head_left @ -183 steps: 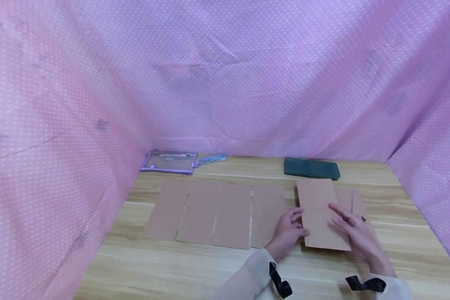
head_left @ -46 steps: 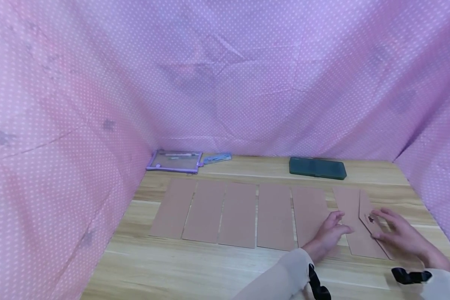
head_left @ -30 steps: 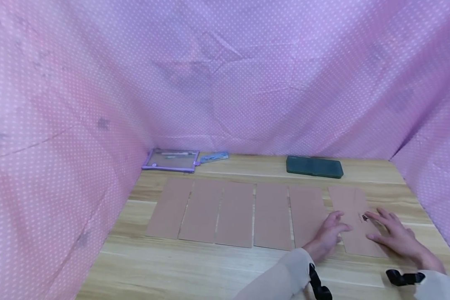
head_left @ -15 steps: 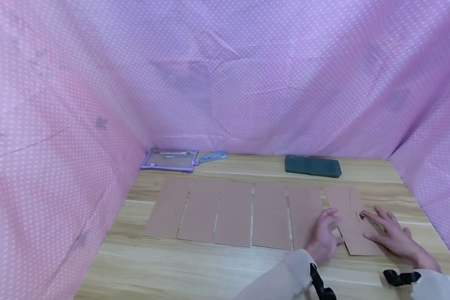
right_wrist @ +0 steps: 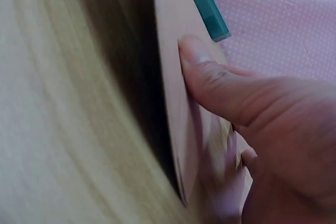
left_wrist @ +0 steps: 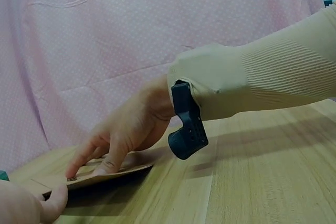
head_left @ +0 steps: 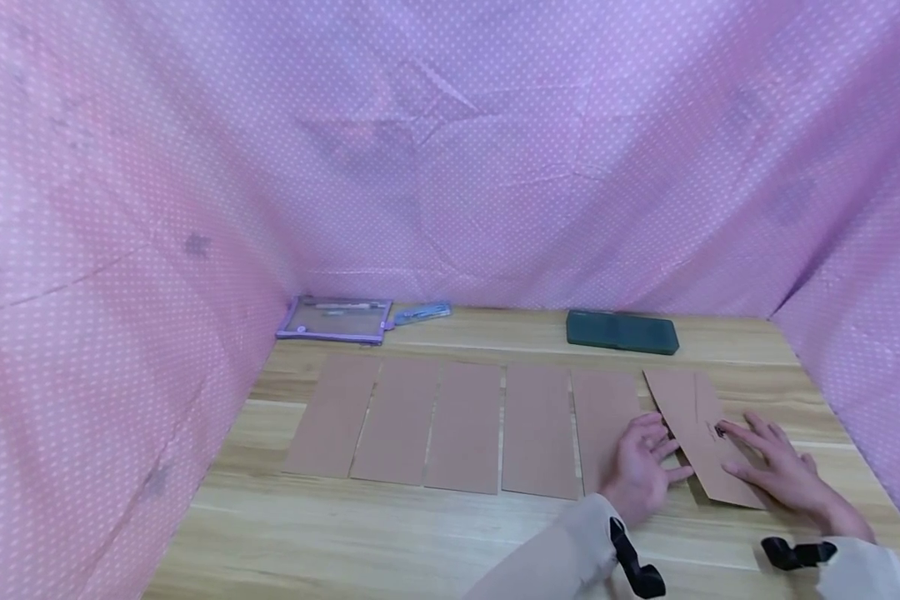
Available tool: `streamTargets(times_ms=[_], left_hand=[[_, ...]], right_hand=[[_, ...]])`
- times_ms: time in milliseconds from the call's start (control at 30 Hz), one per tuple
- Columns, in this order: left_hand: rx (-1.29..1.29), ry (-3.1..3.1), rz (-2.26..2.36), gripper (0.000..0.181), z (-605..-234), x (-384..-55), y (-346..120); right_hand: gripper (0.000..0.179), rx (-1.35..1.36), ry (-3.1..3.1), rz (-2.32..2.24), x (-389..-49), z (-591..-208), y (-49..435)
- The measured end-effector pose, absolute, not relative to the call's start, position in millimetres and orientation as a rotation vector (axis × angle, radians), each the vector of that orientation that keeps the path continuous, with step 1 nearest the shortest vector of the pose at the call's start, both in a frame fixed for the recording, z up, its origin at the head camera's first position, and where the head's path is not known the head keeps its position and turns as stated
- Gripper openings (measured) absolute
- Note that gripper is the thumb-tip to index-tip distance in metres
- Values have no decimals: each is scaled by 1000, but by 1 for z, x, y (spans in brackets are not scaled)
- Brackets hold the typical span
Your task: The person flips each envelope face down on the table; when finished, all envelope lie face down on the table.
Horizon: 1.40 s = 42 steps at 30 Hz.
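In the head view a brown paper envelope [head_left: 696, 433], with a small dark mark and a flap line on it, lies slanted at the right. Its left edge is raised from the table, with a dark gap under it in the right wrist view. My left hand [head_left: 640, 467] is at that raised edge, fingers spread and tips right at it; its thumb [left_wrist: 54, 203] shows at the envelope's end in the left wrist view. My right hand [head_left: 783, 471] rests on the top face, index finger by the mark and thumb [right_wrist: 210, 80] on the paper.
Several plain brown paper rectangles [head_left: 462, 429] lie in a row to the left. Along the back stand a purple-edged clear pouch [head_left: 335, 320], a small blue item [head_left: 422, 312] and a dark green case [head_left: 622, 332]. Pink dotted cloth [head_left: 450, 167] hangs around the wooden table [head_left: 307, 542].
The brown rectangle held earlier now lies at the row's right end. Both hands moved right to the marked envelope; its flap went down flat, then its left edge rose.
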<state>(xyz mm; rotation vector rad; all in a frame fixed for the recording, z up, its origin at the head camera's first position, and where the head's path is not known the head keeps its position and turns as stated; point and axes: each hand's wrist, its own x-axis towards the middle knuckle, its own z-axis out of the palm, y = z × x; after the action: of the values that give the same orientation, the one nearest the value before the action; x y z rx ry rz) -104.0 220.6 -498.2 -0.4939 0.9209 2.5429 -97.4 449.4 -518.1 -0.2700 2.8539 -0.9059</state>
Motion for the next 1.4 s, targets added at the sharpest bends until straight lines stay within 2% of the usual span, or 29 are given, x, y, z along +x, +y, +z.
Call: streamTargets(times_ms=[500,700,900,1033,1400], left_hand=[[-302,900,2546,42,-497,-109,212],[-221,913,2524,41,-492,-108,210],[-193,868,2535,45,-489,-107,210],[-183,862,2543,45,-489,-107,211],[-126,1140,2444,41,-497,-104,208]], right_hand=[[64,-186,2760,-1005,-99,-513,443],[65,-120,2703,-1178,-100,-512,433],[63,-240,2714,-1362,-98,-518,417],[63,-301,2768,-1321,-100,-518,409],[71,-111,2694,-1230,-100,-508,409]])
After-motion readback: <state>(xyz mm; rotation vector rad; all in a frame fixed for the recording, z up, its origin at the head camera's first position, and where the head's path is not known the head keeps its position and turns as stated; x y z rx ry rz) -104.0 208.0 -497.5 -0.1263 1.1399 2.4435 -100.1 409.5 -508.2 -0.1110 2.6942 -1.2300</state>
